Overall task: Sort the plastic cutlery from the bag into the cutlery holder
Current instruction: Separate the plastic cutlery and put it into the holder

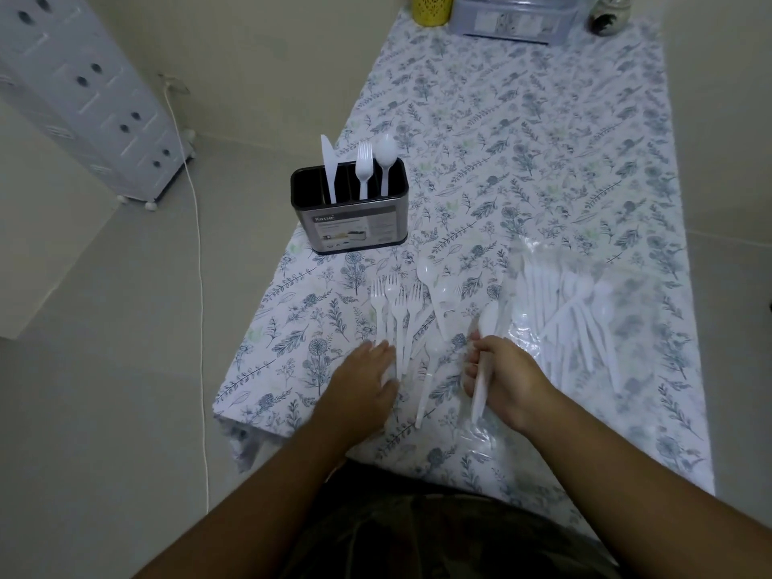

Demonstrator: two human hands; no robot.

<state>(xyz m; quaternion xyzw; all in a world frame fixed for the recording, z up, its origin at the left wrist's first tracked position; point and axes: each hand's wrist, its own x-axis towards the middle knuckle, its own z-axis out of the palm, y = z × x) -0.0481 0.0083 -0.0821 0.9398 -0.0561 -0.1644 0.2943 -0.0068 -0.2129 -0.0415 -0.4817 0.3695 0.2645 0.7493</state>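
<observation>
A black and steel cutlery holder (355,227) stands on the table's left side with a white knife (330,169), fork (364,169) and spoon (385,160) upright in separate compartments. Several white forks (397,311) lie in a row in front of me, and spoons (434,294) lie to their right. My left hand (367,382) rests on the fork handles. My right hand (505,382) grips a white spoon (486,323) by its handle. A clear plastic bag (585,311) with several more white pieces lies to the right.
The table (522,131) has a floral cloth. A yellow cup (432,8), a clear plastic box (511,16) and a jar (610,14) stand at the far end. A white drawer unit (83,89) and a cord (199,261) are on the floor at left.
</observation>
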